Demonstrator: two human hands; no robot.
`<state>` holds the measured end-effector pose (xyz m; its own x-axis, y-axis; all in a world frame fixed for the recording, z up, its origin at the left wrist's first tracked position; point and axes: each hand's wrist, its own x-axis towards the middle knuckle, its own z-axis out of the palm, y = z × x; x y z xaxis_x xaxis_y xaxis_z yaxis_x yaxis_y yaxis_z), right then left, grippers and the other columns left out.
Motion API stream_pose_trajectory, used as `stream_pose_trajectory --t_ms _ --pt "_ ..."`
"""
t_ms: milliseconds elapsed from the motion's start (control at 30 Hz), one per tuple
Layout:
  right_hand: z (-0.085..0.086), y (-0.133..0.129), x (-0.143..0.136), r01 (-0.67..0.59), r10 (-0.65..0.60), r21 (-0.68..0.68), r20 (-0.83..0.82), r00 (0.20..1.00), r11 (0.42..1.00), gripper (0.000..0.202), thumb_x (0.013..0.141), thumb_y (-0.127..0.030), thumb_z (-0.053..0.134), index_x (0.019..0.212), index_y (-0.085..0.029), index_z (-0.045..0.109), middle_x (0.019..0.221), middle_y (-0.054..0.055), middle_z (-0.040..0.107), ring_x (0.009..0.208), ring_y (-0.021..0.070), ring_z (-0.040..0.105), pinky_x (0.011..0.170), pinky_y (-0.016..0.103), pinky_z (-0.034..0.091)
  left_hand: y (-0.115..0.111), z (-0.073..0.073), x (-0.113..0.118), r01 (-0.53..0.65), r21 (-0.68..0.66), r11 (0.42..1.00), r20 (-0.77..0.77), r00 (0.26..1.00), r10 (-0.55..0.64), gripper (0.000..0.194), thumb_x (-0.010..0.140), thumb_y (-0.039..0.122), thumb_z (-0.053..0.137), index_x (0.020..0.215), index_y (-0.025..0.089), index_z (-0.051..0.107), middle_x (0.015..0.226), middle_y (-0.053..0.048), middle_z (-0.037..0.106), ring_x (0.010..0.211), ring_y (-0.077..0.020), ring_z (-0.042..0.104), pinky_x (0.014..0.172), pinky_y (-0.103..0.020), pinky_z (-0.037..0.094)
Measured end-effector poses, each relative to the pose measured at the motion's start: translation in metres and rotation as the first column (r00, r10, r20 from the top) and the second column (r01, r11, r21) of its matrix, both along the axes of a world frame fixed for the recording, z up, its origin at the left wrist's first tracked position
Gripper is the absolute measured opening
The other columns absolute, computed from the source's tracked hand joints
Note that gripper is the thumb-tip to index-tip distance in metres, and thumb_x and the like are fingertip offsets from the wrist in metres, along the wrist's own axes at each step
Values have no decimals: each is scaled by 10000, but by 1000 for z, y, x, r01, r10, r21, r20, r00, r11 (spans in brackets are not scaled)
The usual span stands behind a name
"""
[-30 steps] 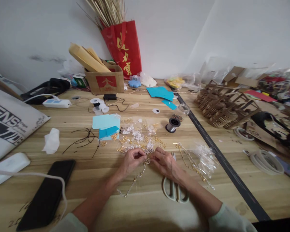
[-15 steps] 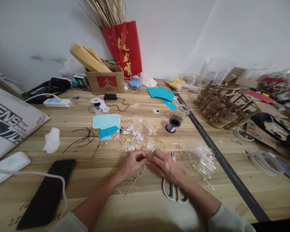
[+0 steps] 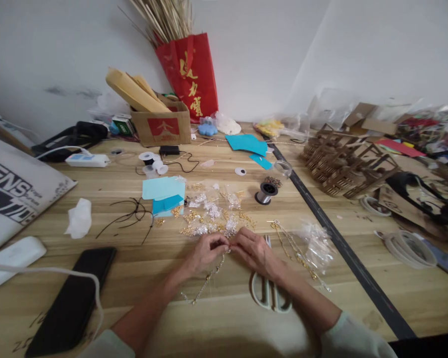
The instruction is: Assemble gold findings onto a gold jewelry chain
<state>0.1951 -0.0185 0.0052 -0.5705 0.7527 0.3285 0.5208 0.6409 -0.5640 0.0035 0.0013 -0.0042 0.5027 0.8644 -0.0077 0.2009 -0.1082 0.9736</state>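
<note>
A beaded chain [image 3: 203, 287] in silver and gold hangs from my fingertips and trails onto the table toward me. My left hand [image 3: 208, 250] pinches its upper end. Close against it, my right hand [image 3: 251, 247] has its fingers pressed together at the same spot; what lies between them is too small to make out. Just beyond the fingers are silver beads [image 3: 230, 226] and gold beads [image 3: 190, 217] in loose piles. Scissors [image 3: 266, 297] with pale handles lie partly under my right wrist. A spool of thin wire [image 3: 266, 193] stands behind my right hand.
Gold chains [image 3: 289, 243] and clear plastic bags [image 3: 315, 243] lie to the right. On the left are a black phone [image 3: 72, 298], black cords [image 3: 130, 214] and blue cards [image 3: 163, 189]. Brown lattice pieces [image 3: 347, 161] stand at the back right, a cardboard box [image 3: 160, 127] at the back left.
The view has shifted very slightly. My right fingers have moved a little at the chain's end, while both hands stay in nearly the same place.
</note>
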Motion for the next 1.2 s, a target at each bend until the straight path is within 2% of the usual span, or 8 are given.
stream_pose_trajectory --t_ms 333,500,633,767,867,1200 --pt "0 1 -2 2 -4 -48 -35 999 999 135 959 -206 439 871 -179 537 815 42 529 723 152 522 637 255 427 -1 -5 2 9 -16 1000 38 999 -8 128 766 256 603 726 135 607 687 -6 572 638 -124 494 597 -227 378" --pt "2 1 -2 -9 6 -56 -46 999 998 131 958 -196 434 869 -177 528 813 41 528 726 153 517 638 253 421 0 -6 1 -12 -68 998 46 999 15 124 745 247 626 720 126 612 688 -16 581 642 -128 507 597 -232 383" --pt "4 1 -2 -1 -2 -55 -57 998 998 116 951 -190 447 867 -175 526 813 44 539 717 151 517 633 254 416 1 -6 1 -31 -106 994 116 992 43 151 733 267 647 696 125 611 680 -15 586 645 -126 525 608 -232 400" --pt "5 1 -2 -6 2 -48 -76 997 999 130 954 -203 447 861 -178 535 806 41 541 710 147 520 628 251 421 -1 -6 2 -19 -211 977 199 978 62 203 727 314 663 698 129 586 638 7 560 546 -93 496 531 -213 393" --pt "6 0 -3 -6 2 -51 -74 997 999 141 954 -209 452 855 -175 548 797 40 543 701 143 523 620 246 424 -2 -5 2 -3 -288 957 207 976 65 235 724 344 674 715 132 574 588 19 556 516 -95 517 518 -216 415" --pt "7 5 4 4 -10 -98 -55 998 995 78 928 -190 505 894 -179 574 841 44 578 742 145 565 655 247 456 0 -5 1 -9 -328 945 223 971 86 281 691 379 710 700 125 591 642 -24 644 534 -104 566 542 -236 467"
